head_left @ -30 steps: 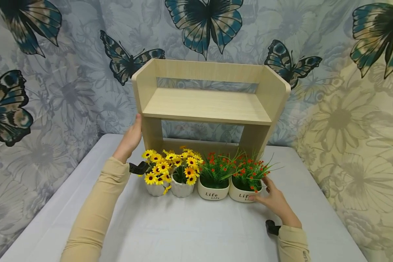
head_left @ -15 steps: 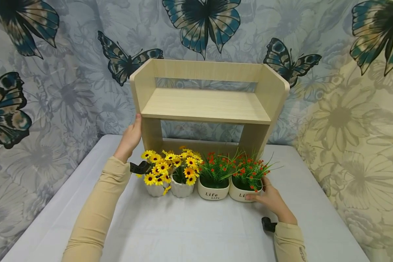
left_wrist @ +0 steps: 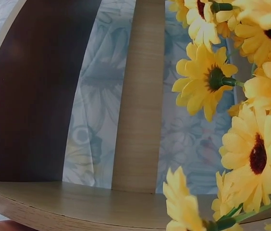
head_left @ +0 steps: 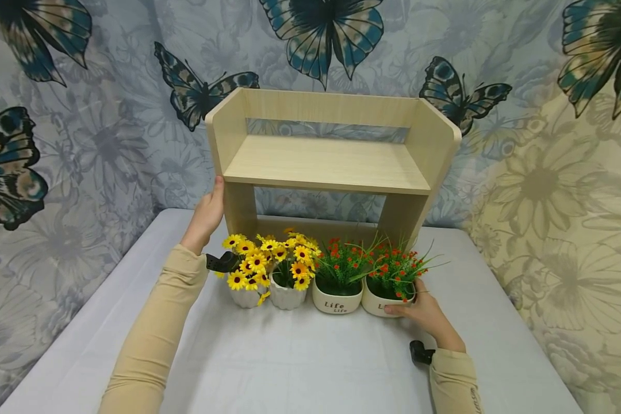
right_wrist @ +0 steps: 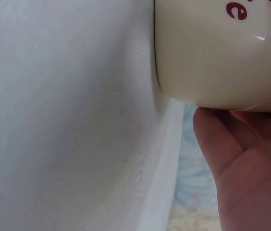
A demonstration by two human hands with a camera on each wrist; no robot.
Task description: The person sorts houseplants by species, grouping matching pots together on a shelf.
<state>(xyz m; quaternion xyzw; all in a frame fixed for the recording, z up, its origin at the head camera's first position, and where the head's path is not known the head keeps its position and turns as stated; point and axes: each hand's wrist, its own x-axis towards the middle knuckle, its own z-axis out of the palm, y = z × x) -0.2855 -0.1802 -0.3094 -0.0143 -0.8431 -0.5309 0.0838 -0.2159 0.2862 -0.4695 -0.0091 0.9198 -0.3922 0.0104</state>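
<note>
My left hand [head_left: 205, 219] rests against the outer left side of a light wooden two-tier shelf [head_left: 326, 164], its fingertips just below the upper board's level. My right hand [head_left: 427, 313] holds the rightmost cream flowerpot [head_left: 376, 303], which has red flowers and green grass, with the thumb across its front and the fingers at its right side. In the right wrist view the fingers of this hand [right_wrist: 251, 168] touch the pot's glossy wall [right_wrist: 212, 57]. Beside it stands a matching "Life" pot [head_left: 336, 302] with red flowers.
Two whitish pots of yellow flowers [head_left: 256, 263] stand to the left in the same row, before the shelf's lower tier. A white cloth covers the table [head_left: 300, 368]. Butterfly-patterned fabric [head_left: 108, 132] hangs behind and at both sides.
My right hand has shifted slightly left, its thumb now further across the pot's front. My left hand stays at the shelf's side; the pots and shelf show no clear movement.
</note>
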